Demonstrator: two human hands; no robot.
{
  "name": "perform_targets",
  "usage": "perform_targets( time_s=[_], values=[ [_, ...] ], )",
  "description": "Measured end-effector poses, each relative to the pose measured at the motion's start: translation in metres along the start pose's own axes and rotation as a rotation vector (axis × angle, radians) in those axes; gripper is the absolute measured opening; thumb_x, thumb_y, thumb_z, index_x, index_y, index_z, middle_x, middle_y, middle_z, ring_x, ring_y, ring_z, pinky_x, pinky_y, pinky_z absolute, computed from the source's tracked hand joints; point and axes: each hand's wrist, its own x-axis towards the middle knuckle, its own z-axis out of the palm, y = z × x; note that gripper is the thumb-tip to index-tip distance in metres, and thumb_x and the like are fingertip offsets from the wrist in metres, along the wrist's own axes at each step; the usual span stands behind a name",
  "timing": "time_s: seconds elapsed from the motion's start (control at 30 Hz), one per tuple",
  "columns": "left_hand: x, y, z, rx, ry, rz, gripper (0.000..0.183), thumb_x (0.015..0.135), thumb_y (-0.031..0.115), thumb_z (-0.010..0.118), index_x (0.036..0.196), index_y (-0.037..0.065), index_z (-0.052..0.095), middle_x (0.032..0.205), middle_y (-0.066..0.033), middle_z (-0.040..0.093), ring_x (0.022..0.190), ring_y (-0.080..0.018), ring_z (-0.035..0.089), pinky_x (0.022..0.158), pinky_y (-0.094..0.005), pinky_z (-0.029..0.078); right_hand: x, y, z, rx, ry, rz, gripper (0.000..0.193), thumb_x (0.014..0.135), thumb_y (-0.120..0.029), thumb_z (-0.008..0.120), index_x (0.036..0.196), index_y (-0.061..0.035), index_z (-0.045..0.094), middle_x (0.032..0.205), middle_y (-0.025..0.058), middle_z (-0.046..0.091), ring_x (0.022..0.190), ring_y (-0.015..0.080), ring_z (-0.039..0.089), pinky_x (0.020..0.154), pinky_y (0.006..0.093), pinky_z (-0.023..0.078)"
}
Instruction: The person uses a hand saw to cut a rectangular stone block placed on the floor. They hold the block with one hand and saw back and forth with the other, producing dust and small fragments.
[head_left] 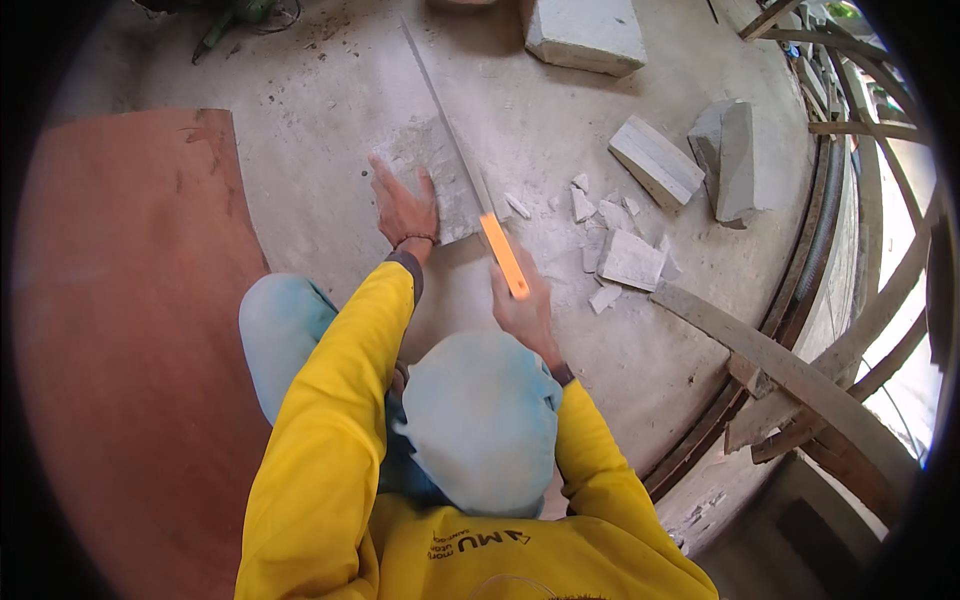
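My right hand [526,300] is closed round the orange handle [503,255] of a handsaw. Its long, thin blade [450,135] points away from me, tilted to the left, and runs along the right side of a pale grey block [452,185]. My left hand [405,208] lies on the block's left part, fingers spread and thumb apart. How deep the blade sits in the block, if at all, is hard to tell. Both hands are in front of my bent knees.
Broken block pieces [632,260] lie right of the saw. Larger pale blocks [656,162] stand beyond, another [585,35] at the far edge. A reddish-brown sheet [140,330] covers the left floor. Wooden planks [790,380] cross the right side; a green power tool [235,22] lies far left.
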Motion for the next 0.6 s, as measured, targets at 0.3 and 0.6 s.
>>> perform_targets(
  time_s=[0.3, 0.6],
  values=[
    [0.002, -0.004, 0.003, -0.035, 0.079, 0.003, 0.086, 0.096, 0.043, 0.059, 0.161, 0.010, 0.014, 0.144, -0.0230, 0.047, 0.126, -0.0426, 0.054, 0.101, -0.0517, 0.048, -0.209, 0.080, -0.067, -0.193, -0.079, 0.048, 0.045, 0.098, -0.017, 0.064, 0.139, -0.0001, 0.054, 0.126, 0.0195, 0.066, 0.116, 0.0356, 0.064, 0.097, 0.0409, 0.052],
    [-0.003, 0.004, 0.002, -0.014, 0.034, -0.026, 0.087, 0.096, 0.043, 0.059, 0.161, 0.010, 0.013, 0.145, -0.0218, 0.046, 0.126, -0.0425, 0.054, 0.101, -0.0517, 0.048, -0.026, -0.019, -0.016, 0.095, -0.067, 0.205, 0.045, 0.101, -0.019, 0.060, 0.142, -0.0016, 0.052, 0.132, 0.0207, 0.063, 0.119, 0.0361, 0.062, 0.097, 0.0416, 0.050]
  ],
)
